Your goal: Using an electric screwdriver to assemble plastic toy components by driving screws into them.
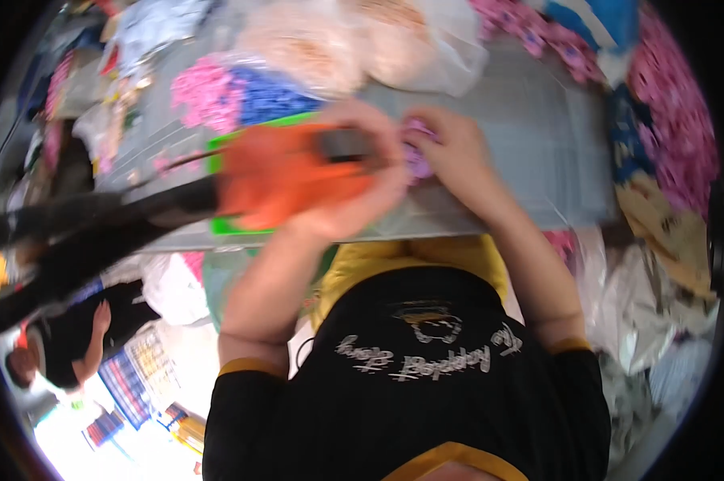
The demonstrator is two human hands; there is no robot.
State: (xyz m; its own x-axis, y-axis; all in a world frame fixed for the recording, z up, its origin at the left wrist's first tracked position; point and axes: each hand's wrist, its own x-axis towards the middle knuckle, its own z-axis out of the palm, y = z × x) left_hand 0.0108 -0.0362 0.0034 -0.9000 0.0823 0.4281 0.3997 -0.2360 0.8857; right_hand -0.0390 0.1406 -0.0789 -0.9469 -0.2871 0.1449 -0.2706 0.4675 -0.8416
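Note:
My left hand (387, 172) is wrapped round an orange tool (278, 172) with a dark block on top and a thick black part stretching off to the left. Motion blurs the tool, so its kind cannot be made out. Close by on the right, my right hand (458, 148) pinches a small purple-pink piece (418, 156) just beside the left hand's fingers. Below the tool, the edge of a bright green tray or mat (221, 224) shows; the tool hides most of it.
A grey table (538, 152) bears a pink pile (205, 92), a blue pile (270, 94) and clear bags of peach-coloured pieces (306, 48). More pink pieces (674, 112) heap at the right. Another person (73, 337) is at the lower left. Plastic sacks (642, 305) stand right.

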